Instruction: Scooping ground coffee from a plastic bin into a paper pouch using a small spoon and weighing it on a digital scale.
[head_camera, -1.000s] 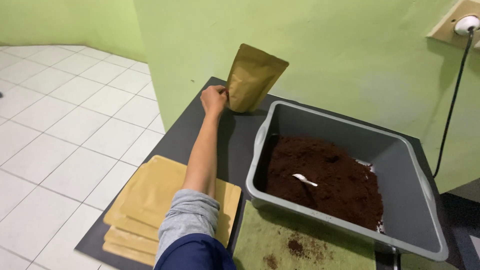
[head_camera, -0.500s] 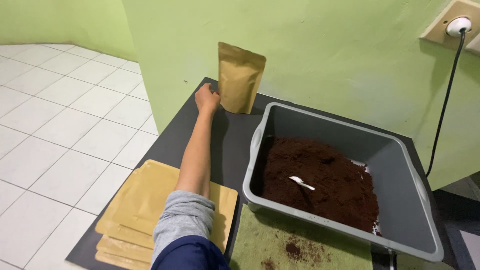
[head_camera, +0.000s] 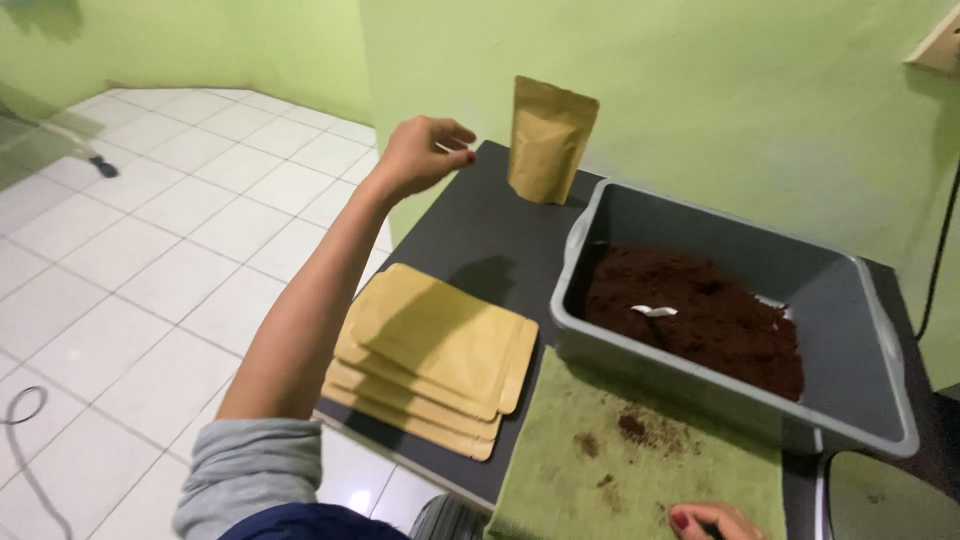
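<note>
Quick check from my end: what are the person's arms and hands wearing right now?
The left hand is bare, with red nail polish; a grey sleeve is pushed up past the elbow over a dark blue layer. Only the fingers of the right hand show at the bottom edge, bare, also with red nails. No gloves or jewellery visible.

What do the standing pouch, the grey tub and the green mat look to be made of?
Standing pouch: matte brown kraft paper, judging by its dull, creased face; any lining is hidden. Grey tub: probably moulded plastic, smooth with a rolled rim. Green mat: seems a soft cloth or felt, non-glossy, with brown powder clinging to it.
</note>
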